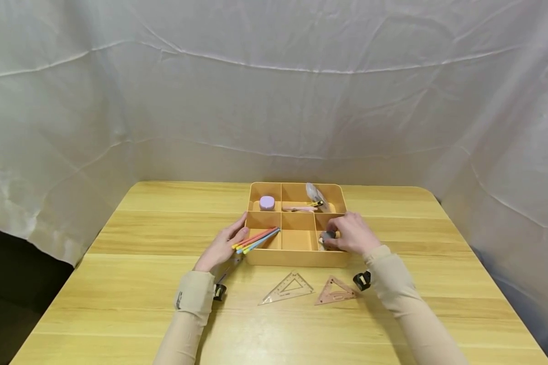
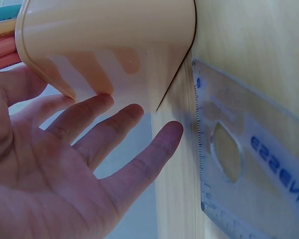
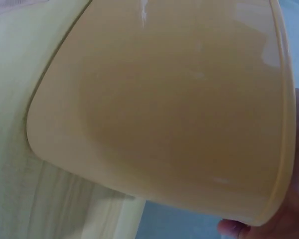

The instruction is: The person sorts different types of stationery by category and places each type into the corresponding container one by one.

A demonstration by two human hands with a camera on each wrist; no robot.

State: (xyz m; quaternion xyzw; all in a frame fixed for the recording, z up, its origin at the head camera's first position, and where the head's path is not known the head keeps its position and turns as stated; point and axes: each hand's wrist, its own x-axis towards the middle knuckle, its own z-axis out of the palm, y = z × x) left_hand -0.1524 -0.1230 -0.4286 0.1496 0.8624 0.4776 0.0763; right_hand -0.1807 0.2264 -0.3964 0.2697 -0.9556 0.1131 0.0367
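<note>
A yellow-orange divided organizer box [image 1: 297, 259] stands on the table. My left hand [image 1: 221, 248] rests along its left side, fingers fairly straight against the outer wall and thumb up at the rim. Beside that thumb, several coloured pens [image 1: 257, 240] lean out of the front left compartment. My right hand [image 1: 353, 233] reaches into the front right compartment, its fingers around a small dark grey object [image 1: 330, 235] of unclear kind. Box wall [image 3: 179, 109] hides most of this hand in the right wrist view. A clear ruler [image 2: 226, 194] lies near the left fingers [image 2: 144, 164].
Before the box lie a clear set square [image 1: 278, 295] and a pinkish set square [image 1: 325, 296]. A lilac rounded case [image 1: 267, 203] sits in the back left compartment. The back right one holds a clear plastic bag [image 1: 314, 192] and a yellow-black cutter [image 1: 316, 204].
</note>
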